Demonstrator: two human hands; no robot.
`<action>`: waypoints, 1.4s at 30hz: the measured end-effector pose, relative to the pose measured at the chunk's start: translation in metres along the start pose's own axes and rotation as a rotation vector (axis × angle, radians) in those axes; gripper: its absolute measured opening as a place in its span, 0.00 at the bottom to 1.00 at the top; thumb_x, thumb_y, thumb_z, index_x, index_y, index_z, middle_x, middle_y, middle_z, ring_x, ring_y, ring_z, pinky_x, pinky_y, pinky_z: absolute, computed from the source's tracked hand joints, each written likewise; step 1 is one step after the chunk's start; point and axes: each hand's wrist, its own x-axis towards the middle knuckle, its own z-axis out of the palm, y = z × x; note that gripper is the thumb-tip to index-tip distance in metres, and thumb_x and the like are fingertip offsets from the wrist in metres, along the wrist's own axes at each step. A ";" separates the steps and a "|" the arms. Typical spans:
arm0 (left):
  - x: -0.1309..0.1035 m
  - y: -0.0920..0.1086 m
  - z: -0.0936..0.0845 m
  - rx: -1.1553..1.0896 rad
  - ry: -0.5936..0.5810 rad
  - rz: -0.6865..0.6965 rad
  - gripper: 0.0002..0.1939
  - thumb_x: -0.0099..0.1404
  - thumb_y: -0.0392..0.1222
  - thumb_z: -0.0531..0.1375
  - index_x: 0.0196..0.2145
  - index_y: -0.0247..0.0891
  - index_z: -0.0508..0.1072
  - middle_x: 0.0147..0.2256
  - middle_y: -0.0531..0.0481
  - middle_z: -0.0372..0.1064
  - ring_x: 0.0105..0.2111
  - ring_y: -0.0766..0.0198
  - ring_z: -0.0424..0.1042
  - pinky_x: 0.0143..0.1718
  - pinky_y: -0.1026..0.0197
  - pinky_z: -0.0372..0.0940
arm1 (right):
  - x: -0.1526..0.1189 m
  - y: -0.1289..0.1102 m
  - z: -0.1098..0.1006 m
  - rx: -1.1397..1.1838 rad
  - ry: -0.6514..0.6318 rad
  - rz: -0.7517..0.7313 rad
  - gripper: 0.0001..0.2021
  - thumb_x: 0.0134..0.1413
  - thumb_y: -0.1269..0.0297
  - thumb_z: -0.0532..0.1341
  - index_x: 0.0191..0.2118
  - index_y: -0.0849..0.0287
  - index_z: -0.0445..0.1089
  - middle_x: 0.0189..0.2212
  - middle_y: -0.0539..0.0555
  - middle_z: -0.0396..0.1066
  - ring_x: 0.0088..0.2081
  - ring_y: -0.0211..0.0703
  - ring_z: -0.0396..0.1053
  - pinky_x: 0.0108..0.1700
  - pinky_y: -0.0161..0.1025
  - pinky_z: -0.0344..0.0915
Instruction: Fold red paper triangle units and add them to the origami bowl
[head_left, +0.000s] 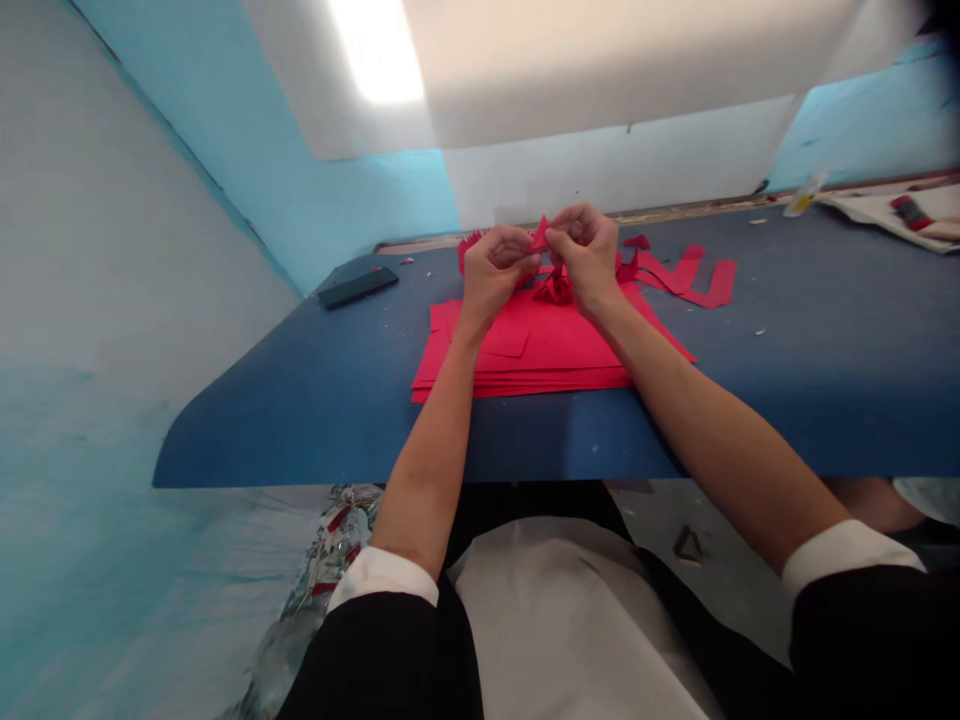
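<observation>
A small folded piece of red paper [541, 234], pointed at the top, is pinched between my two hands above the table. My left hand [495, 265] grips its left side with thumb and fingers. On its right side, my right hand [586, 250] pinches it with thumb and index finger. Below them lies a stack of red paper sheets [570, 345], with a smaller red piece [504, 340] on top. Folded red paper pieces [555, 288] sit between my hands on the stack. A spiky red paper item [469, 248] is partly hidden behind my left hand.
The blue table [285, 400] has a dark phone-like slab [358, 288] at its left. Red paper strips [690, 275] lie to the right. A small bottle [806, 193] and a red-and-black item [911, 213] are at the far right. Scraps [341, 530] fill the floor at left.
</observation>
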 end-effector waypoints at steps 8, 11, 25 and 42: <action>0.003 -0.004 -0.003 0.001 -0.022 0.063 0.29 0.53 0.69 0.76 0.35 0.44 0.75 0.32 0.50 0.76 0.35 0.57 0.79 0.42 0.49 0.74 | 0.000 0.001 -0.001 0.009 -0.055 -0.003 0.21 0.59 0.36 0.69 0.39 0.49 0.71 0.33 0.53 0.77 0.34 0.48 0.77 0.38 0.51 0.78; 0.006 -0.008 -0.006 -0.016 -0.021 0.096 0.30 0.53 0.72 0.75 0.36 0.45 0.75 0.33 0.50 0.77 0.38 0.56 0.78 0.45 0.46 0.74 | -0.002 -0.006 0.000 0.010 -0.100 -0.022 0.19 0.59 0.39 0.70 0.41 0.48 0.72 0.35 0.54 0.78 0.39 0.50 0.78 0.43 0.53 0.80; 0.012 -0.019 -0.014 0.234 0.090 0.130 0.15 0.65 0.50 0.73 0.30 0.42 0.74 0.27 0.55 0.75 0.32 0.62 0.76 0.40 0.55 0.73 | -0.006 -0.017 0.001 -0.034 -0.141 -0.022 0.19 0.51 0.43 0.76 0.35 0.51 0.75 0.30 0.50 0.77 0.34 0.46 0.76 0.41 0.49 0.79; 0.005 -0.011 -0.007 0.244 0.178 0.076 0.11 0.57 0.29 0.69 0.24 0.39 0.72 0.22 0.57 0.72 0.24 0.67 0.74 0.30 0.65 0.69 | -0.016 -0.042 0.002 -0.212 -0.073 -0.109 0.08 0.59 0.57 0.69 0.31 0.53 0.78 0.29 0.51 0.80 0.30 0.45 0.73 0.36 0.46 0.70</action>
